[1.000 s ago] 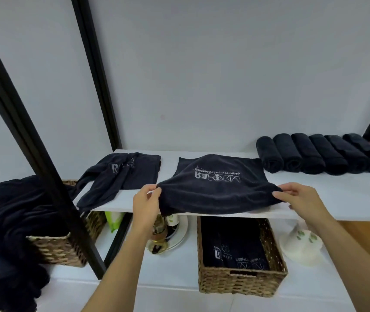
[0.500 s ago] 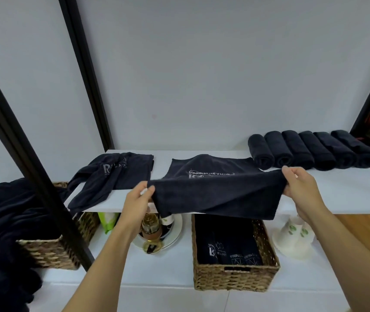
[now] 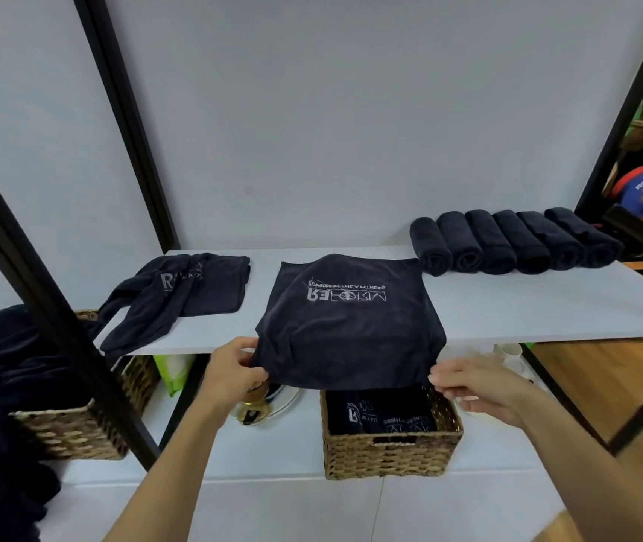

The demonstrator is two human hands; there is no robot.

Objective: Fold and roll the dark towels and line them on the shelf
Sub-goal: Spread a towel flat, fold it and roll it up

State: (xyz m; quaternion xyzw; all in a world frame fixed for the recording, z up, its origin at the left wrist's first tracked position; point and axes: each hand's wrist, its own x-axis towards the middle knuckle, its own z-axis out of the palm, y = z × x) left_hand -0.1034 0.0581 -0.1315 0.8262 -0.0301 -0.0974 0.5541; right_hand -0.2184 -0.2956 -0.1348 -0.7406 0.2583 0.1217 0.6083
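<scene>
- Head view: the flat dark towel with white lettering [image 3: 347,326] lay on the white shelf [image 3: 546,307]. Its front edge, raised half a second before, was down again and overhung the lip. Judged: fold not yet made.
- Left hand [image 3: 233,369] fingers pinched the front left corner. Right hand [image 3: 476,389] sat at the right corner, blurred; grasp not determinable.
- Counted: six rolled dark towels [image 3: 515,242], one crumpled dark towel [image 3: 179,295], two woven wicker baskets [image 3: 390,451].

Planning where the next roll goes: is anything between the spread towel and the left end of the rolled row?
Nothing visible: the spread towel reaches almost to the leftmost rolled towel, with only bare shelf between.
</scene>
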